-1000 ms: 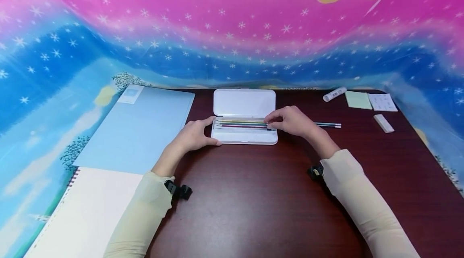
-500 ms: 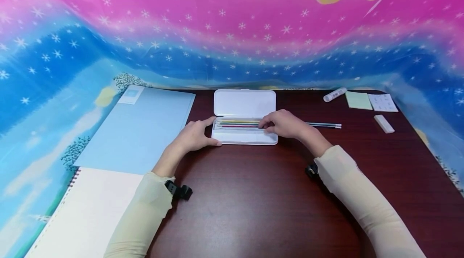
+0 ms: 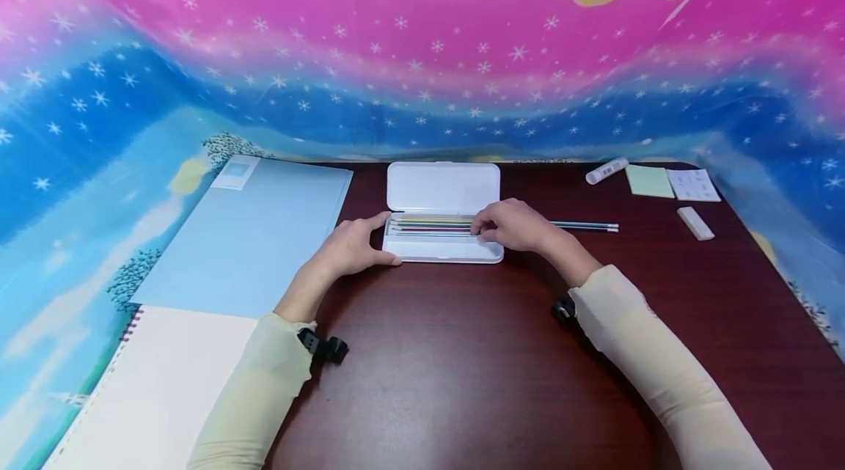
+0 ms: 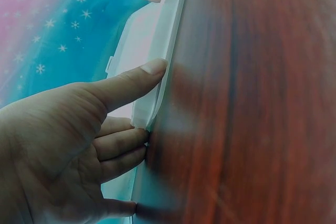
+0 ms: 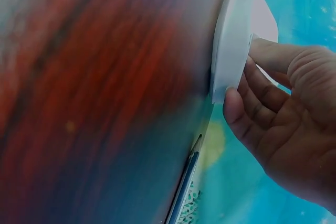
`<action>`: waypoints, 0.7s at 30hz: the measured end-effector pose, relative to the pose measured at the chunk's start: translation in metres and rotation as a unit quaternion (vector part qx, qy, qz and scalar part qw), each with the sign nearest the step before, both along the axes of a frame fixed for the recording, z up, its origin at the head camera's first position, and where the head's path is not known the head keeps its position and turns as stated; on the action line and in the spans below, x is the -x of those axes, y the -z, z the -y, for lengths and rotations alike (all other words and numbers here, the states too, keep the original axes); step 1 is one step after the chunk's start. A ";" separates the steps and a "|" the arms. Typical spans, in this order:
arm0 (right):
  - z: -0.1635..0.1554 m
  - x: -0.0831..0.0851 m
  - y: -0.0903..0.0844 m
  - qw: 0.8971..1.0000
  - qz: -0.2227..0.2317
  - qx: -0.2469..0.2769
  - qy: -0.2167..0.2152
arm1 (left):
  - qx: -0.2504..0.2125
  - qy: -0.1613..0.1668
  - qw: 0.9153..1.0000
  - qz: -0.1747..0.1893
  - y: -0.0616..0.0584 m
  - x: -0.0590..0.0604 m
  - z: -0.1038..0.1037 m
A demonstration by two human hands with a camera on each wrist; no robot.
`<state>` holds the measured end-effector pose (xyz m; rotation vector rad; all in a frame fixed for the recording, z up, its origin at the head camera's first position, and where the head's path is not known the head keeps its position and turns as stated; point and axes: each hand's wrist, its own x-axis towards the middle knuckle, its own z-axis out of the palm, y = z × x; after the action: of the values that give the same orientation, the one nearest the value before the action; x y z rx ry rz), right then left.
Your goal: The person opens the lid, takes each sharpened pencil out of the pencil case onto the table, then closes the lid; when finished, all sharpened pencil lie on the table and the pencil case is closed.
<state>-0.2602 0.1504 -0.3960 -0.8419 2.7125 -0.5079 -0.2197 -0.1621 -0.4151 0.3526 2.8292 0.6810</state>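
Note:
A white pencil case [image 3: 444, 250] stands open, its lid [image 3: 444, 187] tipped back. Several colored pencils [image 3: 432, 225] lie side by side along its back half. My left hand [image 3: 348, 246] holds the case by its left end, thumb on the front edge and fingers at the end wall, as the left wrist view shows. My right hand [image 3: 518, 226] reaches over the right end, its fingers curled down onto the pencils. In the right wrist view the case wall [image 5: 231, 40] hides some of its fingertips. More pencils [image 3: 597, 226] lie on the table just right of this hand.
A blue folder [image 3: 244, 235] overlaps a spiral sketchbook [image 3: 158, 382] at the left. At the back right are a glue stick [image 3: 606, 171], a green sticky-note pad [image 3: 650, 181], a printed paper pad [image 3: 693, 185] and a white eraser [image 3: 696, 224]. A patterned cloth [image 3: 422, 52] backs the table.
My right hand has shifted a little left along the pencils, its fingers lowering into the case. The left hand keeps its hold, and the case stays put.

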 end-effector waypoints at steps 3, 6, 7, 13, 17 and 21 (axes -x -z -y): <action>0.000 0.000 0.000 1.000 0.001 0.002 0.002 | -0.001 0.000 1.000 -0.001 -0.001 0.000 0.001; 0.000 0.000 0.000 1.000 0.006 0.005 0.005 | 0.001 0.003 1.000 -0.004 -0.001 0.000 0.001; 0.000 0.001 0.000 1.000 0.008 0.007 0.004 | 0.002 0.004 1.000 -0.005 -0.001 0.000 0.001; -0.005 0.003 -0.001 1.000 0.008 0.025 0.003 | 0.002 0.004 1.000 -0.005 -0.001 0.001 0.000; -0.013 0.004 -0.005 0.999 -0.008 0.048 0.011 | 0.002 0.004 1.000 -0.006 0.000 0.001 -0.001; -0.026 0.003 -0.007 0.997 -0.021 0.072 0.029 | 0.004 0.003 1.000 -0.002 0.000 -0.001 0.000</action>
<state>-0.2635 0.1760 -0.3892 -0.8195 2.7718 -0.7129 -0.2184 -0.1620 -0.4155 0.3628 2.8327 0.6687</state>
